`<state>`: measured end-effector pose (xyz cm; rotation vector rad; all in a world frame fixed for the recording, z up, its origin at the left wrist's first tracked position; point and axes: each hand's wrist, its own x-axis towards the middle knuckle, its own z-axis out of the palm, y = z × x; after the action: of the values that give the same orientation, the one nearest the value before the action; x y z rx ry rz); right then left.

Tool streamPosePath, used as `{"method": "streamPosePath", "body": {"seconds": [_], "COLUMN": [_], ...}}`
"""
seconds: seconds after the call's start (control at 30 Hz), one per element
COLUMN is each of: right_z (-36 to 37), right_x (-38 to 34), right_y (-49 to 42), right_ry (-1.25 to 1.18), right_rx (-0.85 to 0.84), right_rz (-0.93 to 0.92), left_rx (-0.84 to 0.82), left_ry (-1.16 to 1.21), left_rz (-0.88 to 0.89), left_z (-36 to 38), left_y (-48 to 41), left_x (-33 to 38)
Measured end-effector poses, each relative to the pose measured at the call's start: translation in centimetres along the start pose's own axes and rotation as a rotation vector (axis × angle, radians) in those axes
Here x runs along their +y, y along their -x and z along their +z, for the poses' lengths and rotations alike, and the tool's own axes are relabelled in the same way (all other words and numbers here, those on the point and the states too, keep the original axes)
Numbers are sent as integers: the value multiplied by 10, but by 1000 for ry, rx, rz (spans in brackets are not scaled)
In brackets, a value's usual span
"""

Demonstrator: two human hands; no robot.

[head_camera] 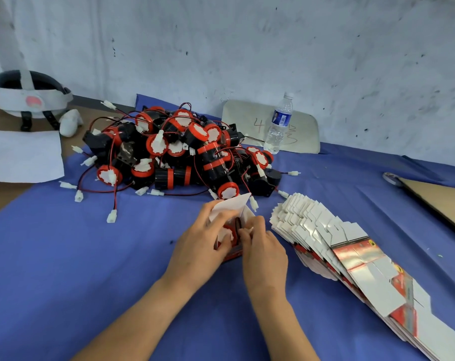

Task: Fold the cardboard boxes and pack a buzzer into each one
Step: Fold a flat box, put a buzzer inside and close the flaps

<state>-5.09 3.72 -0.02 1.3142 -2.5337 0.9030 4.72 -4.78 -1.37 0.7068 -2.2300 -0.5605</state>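
In the middle of the frame, the left hand (208, 246) gripped a small cardboard box (231, 204), red outside and white inside, with its pointed flap standing up. A round buzzer (230, 231) with a red rim sat in its open mouth. The right hand (262, 254) had curled fingers and pinched the box at its right edge. Above them lay a tangled pile of buzzers (179, 147), black and red, with thin wires. At the right, glossy flat boxes (338, 246) lay fanned on the smooth blue cloth (90, 256).
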Motion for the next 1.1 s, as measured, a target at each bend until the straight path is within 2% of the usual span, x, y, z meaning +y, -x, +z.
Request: {"method": "streamPosePath", "body": {"seconds": [0.07, 0.23, 0.3, 0.37, 0.47, 0.53, 0.6, 0.77, 0.9, 1.0, 1.1], "right_z": [0, 3, 5, 7, 6, 5, 5, 9, 13, 14, 14], "right_x": [-3, -4, 2, 8, 10, 8, 8, 12, 13, 13, 11], "right_y": [0, -1, -3, -4, -6, -9, -12, -16, -8, -2, 0], "right_ry": [18, -42, -99, -151, -110, -124, -90, -84, -394, -242, -106], "right_rx": [50, 320, 256, 91, -77, -187, -240, -237, -149, -86, -157], "right_rz": [-50, -178, -130, -45, -14, 45, 62, -1, -49, -214, -198], "left_rx": [-22, -52, -65, -69, -100, -140, -151, -76, -33, 0, -2], "left_ry": [6, 149, 230, 297, 351, 493, 652, 716, 835, 895, 830], "left_rz": [1, 11, 9, -4, 21, 29, -49, -122, -286, -387, -389], "left_z": [1, -2, 0, 2, 4, 5, 4, 5, 5, 6, 10], "left_y": [0, 1, 1, 1, 1, 1, 0, -3, -8, -11, -12], "left_x": [0, -2, -1, 0, 0, 0, 0, 5, 1, -9, -14]}}
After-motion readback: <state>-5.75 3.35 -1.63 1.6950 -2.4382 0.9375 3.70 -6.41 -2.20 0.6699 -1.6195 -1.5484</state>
